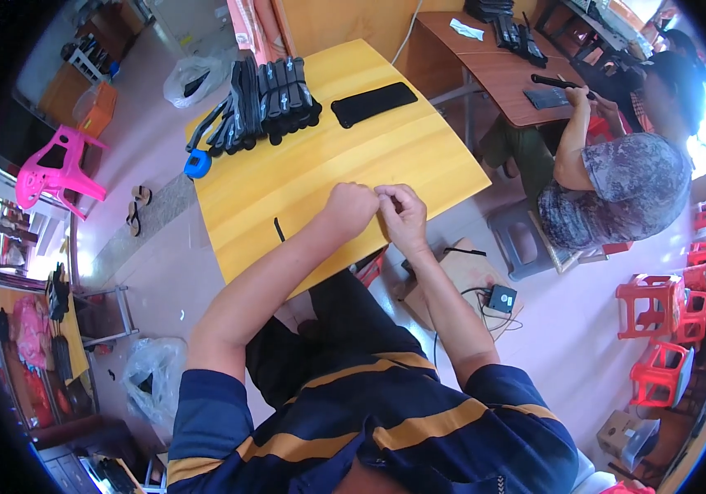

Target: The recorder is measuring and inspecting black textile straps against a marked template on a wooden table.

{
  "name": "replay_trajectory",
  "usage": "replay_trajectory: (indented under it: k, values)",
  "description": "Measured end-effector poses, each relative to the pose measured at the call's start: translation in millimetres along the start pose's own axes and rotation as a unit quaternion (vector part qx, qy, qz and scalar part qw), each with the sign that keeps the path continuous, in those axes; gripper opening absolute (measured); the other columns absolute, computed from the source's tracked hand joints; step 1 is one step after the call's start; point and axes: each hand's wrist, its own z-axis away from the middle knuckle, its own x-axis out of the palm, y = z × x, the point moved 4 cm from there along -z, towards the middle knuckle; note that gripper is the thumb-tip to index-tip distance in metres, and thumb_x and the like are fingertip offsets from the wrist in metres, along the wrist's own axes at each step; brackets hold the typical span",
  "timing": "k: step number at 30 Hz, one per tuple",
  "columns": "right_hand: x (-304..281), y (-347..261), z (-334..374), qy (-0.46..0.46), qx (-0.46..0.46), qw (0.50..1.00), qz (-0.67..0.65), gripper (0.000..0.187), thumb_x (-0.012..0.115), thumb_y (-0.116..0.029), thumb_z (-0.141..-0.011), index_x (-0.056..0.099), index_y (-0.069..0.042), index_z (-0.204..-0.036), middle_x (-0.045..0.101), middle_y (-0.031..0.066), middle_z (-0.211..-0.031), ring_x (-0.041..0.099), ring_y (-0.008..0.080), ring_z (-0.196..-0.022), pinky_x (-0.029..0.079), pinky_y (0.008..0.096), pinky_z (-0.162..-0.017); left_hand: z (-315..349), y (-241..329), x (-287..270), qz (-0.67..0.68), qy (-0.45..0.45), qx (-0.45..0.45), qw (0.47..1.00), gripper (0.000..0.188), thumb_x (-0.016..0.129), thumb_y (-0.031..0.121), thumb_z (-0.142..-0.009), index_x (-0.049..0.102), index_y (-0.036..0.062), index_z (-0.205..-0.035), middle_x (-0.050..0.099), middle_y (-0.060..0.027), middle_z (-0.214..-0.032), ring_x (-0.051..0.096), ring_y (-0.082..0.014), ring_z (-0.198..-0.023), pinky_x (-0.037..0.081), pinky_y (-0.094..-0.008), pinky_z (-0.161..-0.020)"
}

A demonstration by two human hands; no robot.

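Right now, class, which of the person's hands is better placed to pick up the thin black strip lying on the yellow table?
Left. The left hand is nearer the thin black strip, which lies to its left on the yellow table; the right hand would have to cross over.

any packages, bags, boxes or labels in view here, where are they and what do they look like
clear plastic bag: floor beyond the yellow table, crumpled, dark inside
clear plastic bag: floor at lower left, crumpled
cardboard box: floor right of the table, flat brown, small black device on it
No labels or screens can be made out
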Motion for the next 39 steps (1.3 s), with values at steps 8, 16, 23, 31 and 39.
replay_trajectory:
  k: [8,16,23,31,39]
  values:
    - [-0.2,-2.6,-0.8,0.0,-0.009,1.0,0.019,0.009,0.069,-0.003,-0.092,0.075,-0.002,-0.099,0.067,0.0045,-0.086,0.06,0.0105,-0.072,0.049,0.0242,-0.066,12.1,-4.0,-2.1,0.062,-0.005,-0.083,0.995,0.011,0.062,0.011,-0.081,0.071,0.0067,-0.084,0.072,-0.0156,-0.085,0.073,-0.0335,-0.083,0.059,-0.0457,-0.072]
    - [0.5,-6.3,-1.0,-0.002,-0.023,0.999,0.035,0.01,0.071,-0.003,-0.091,0.076,-0.003,-0.099,0.065,0.0052,-0.081,0.058,0.0115,-0.068,0.048,0.0259,-0.063,21.4,-6.3,-2.7,0.1,0.053,-0.097,0.989,0.01,0.061,0.011,-0.079,0.069,0.0065,-0.083,0.071,-0.016,-0.085,0.071,-0.035,-0.082,0.058,-0.0473,-0.071]
    - [1.8,-5.0,-0.4,-0.006,-0.027,0.999,0.035,0.01,0.07,-0.003,-0.09,0.076,-0.003,-0.099,0.063,0.0047,-0.079,0.057,0.0117,-0.067,0.047,0.026,-0.062,31.0,-18.1,2.3,0.16,0.086,-0.178,0.967,0.011,0.063,0.015,-0.078,0.068,0.0071,-0.083,0.069,-0.015,-0.085,0.07,-0.035,-0.079,0.058,-0.0479,-0.071]
    - [1.3,-6.2,-1.4,-0.006,-0.028,0.998,0.049,0.01,0.07,-0.003,-0.09,0.076,-0.002,-0.098,0.064,0.0052,-0.08,0.058,0.0115,-0.068,0.048,0.0258,-0.063,30.3,-12.4,-3.2,0.148,0.047,-0.17,0.973,0.017,0.069,0.021,-0.084,0.073,0.0042,-0.085,0.07,-0.0169,-0.087,0.071,-0.0357,-0.081,0.058,-0.0472,-0.074]
    - [1.9,-3.8,-1.1,-0.01,-0.024,0.998,0.049,0.011,0.069,-0.004,-0.09,0.076,-0.003,-0.098,0.064,0.0059,-0.081,0.059,0.0121,-0.067,0.049,0.0261,-0.064,22.1,-8.8,4.3,0.057,-0.004,-0.16,0.986,0.013,0.065,0.012,-0.085,0.073,0.0015,-0.087,0.072,-0.0189,-0.09,0.074,-0.0336,-0.08,0.061,-0.044,-0.071]
